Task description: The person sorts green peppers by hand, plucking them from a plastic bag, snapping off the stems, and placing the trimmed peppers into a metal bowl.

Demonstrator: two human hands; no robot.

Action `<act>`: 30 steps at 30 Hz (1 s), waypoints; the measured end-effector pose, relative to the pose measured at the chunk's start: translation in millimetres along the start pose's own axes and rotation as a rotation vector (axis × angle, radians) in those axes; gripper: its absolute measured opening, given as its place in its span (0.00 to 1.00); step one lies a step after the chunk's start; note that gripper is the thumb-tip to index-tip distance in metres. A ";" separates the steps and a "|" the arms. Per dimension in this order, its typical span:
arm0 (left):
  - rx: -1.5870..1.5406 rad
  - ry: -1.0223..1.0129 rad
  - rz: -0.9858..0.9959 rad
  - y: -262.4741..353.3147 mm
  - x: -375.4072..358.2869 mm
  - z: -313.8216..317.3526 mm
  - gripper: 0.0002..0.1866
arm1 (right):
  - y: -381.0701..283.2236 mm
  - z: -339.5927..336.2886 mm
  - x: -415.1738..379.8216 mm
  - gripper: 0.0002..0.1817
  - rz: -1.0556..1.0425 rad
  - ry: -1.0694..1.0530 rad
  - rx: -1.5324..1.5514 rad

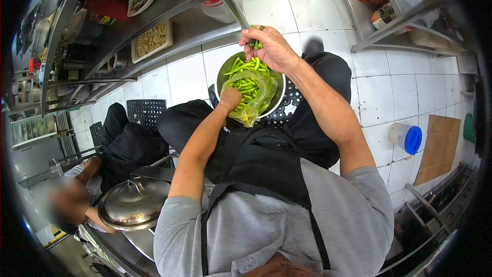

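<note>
A clear plastic bag [254,112] full of slim green chili peppers [249,83] sits in a round metal pot [281,91] between my knees. My left hand [230,99] is at the bag's left side with its fingers curled down among the peppers, the fingertips hidden. Above the pot's far rim, my right hand [271,48] is closed around a few green peppers, their dark green ends showing between the fingers.
At upper left, steel shelves hold a white basket of pale pieces [151,40]. Another person in dark trousers [130,146] sits at left, beside a lidded pot [134,202]. A blue-lidded tub [411,139] and cardboard [437,149] lie right on the tiled floor.
</note>
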State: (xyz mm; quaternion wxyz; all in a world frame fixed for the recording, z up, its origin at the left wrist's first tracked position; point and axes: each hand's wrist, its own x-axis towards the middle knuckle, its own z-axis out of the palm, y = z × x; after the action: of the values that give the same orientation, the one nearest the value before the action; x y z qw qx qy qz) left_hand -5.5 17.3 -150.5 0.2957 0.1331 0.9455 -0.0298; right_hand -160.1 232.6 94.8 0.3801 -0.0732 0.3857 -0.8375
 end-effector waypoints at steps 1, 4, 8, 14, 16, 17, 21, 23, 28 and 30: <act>-0.032 0.075 -0.007 -8.5 5.6 2.5 0.09 | 0.5 -0.4 -0.8 0.11 -0.002 0.007 -0.002; -0.303 0.251 -0.014 -26.2 -0.8 -25.3 0.12 | 0.2 -0.6 -2.1 0.11 0.015 0.035 -0.033; -1.119 0.321 -0.261 -28.9 -53.7 -120.3 0.15 | 3.0 -0.6 -4.3 0.14 0.041 0.085 -0.062; -1.687 0.702 -0.142 -12.0 -130.6 -176.4 0.22 | 15.2 5.3 -4.5 0.17 0.105 0.102 -0.098; -1.773 0.697 -0.146 4.3 -143.4 -189.3 0.23 | 24.5 7.1 -2.3 0.18 0.107 0.061 -0.167; -1.765 0.714 -0.133 9.5 -143.2 -192.9 0.23 | 28.7 5.4 -2.1 0.19 0.104 0.048 -0.201; -1.595 0.799 -0.082 30.2 -124.1 -207.9 0.21 | 48.2 11.2 -1.7 0.18 0.110 -0.069 -0.299; -1.424 0.826 -0.077 36.2 -109.0 -218.6 0.19 | 50.6 16.1 -3.1 0.17 0.106 -0.117 -0.297; -1.126 0.771 -0.151 38.8 -93.0 -230.6 0.14 | 47.5 2.5 -1.0 0.18 0.123 0.018 -0.309; -1.423 0.698 -0.132 24.6 -79.9 -205.5 0.12 | 48.1 -2.4 0.7 0.20 0.105 0.068 -0.292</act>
State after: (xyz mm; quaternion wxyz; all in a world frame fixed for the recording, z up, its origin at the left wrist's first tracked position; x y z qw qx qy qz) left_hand -49.1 50.0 64.5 -0.0057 -0.1423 0.7814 0.6075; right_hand -133.7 213.6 59.3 0.3954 -0.0791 0.5193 -0.7535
